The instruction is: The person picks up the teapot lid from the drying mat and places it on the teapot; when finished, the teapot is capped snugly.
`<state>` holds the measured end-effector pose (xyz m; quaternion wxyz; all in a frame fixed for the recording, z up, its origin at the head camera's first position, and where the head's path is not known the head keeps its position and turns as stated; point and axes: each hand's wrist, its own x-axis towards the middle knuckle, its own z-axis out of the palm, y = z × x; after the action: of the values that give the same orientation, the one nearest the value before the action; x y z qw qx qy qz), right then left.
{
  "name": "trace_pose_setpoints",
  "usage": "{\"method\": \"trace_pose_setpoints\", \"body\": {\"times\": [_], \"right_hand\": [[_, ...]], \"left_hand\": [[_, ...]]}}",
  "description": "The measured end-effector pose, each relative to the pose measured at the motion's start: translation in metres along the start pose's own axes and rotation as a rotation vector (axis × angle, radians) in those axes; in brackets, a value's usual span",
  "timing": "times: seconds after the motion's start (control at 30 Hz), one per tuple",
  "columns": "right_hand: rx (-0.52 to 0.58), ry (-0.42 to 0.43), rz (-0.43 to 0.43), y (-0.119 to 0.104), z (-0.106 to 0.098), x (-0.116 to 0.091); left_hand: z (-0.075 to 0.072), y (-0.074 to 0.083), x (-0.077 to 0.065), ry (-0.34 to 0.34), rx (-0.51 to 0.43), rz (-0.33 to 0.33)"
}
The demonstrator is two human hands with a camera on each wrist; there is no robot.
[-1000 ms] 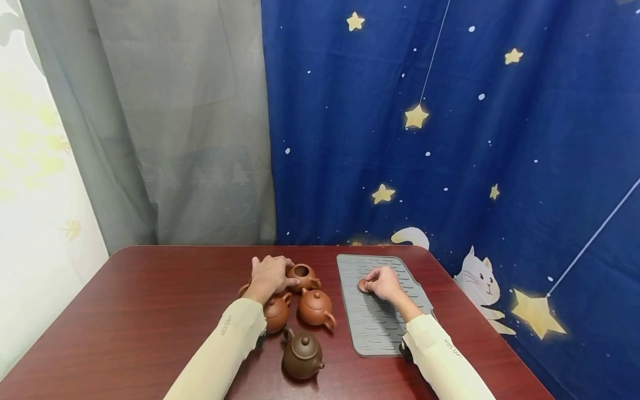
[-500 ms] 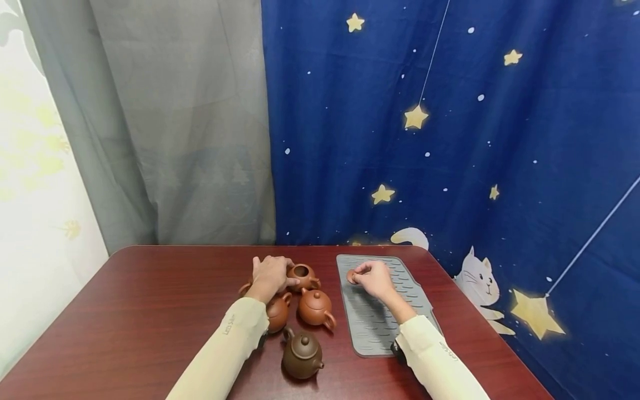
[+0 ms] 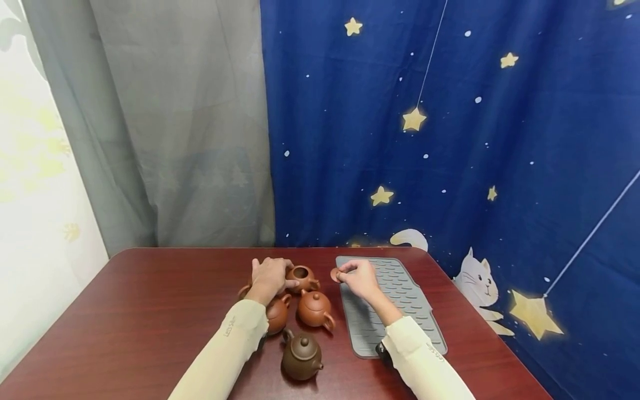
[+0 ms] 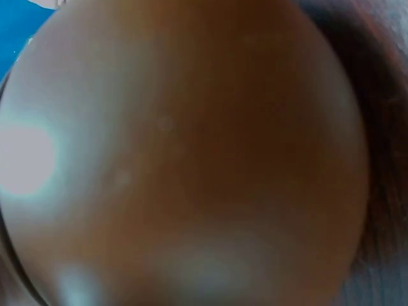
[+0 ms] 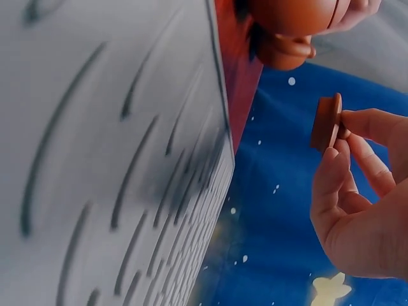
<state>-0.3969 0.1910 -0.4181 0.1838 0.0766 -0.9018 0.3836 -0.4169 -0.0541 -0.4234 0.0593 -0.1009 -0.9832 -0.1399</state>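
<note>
My left hand (image 3: 269, 276) grips the near-left side of a lidless reddish-brown clay teapot (image 3: 303, 280), thumb toward me and fingers at its far side. My right hand (image 3: 361, 279) pinches a round clay teapot lid (image 3: 335, 275) by its knob, above the left edge of the grey mat. In the right wrist view the lid (image 5: 327, 121) is tilted on edge, its inner rim facing away from the fingertips. A blurred brown rounded teapot body (image 4: 191, 159) fills the left wrist view; my left hand's fingers are hidden there.
Close to the lidless pot stand a lidded orange-brown teapot (image 3: 315, 308) and another brown teapot (image 3: 276, 315), partly under my left wrist. Nearer me is a dark olive-brown teapot (image 3: 302, 356). The ridged grey mat (image 3: 400, 311) lies on the red-brown table (image 3: 165, 316).
My right hand has moved left with the lid, from above the middle of the mat to its left edge. The left hand stays on the lidless teapot.
</note>
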Motion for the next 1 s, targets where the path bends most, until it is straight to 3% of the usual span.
{"method": "trace_pose_setpoints", "body": {"times": [0.27, 0.57, 1.0], "right_hand": [[0.028, -0.024, 0.013, -0.014, 0.012, 0.002], [0.028, -0.038, -0.053, -0.024, 0.027, 0.011], [-0.015, -0.078, -0.082, -0.038, 0.045, 0.021]], "left_hand": [[0.002, -0.001, 0.001, 0.009, 0.002, -0.001], [0.003, 0.000, 0.000, 0.030, 0.023, 0.005], [0.003, 0.000, 0.002, 0.015, 0.034, -0.007]]}}
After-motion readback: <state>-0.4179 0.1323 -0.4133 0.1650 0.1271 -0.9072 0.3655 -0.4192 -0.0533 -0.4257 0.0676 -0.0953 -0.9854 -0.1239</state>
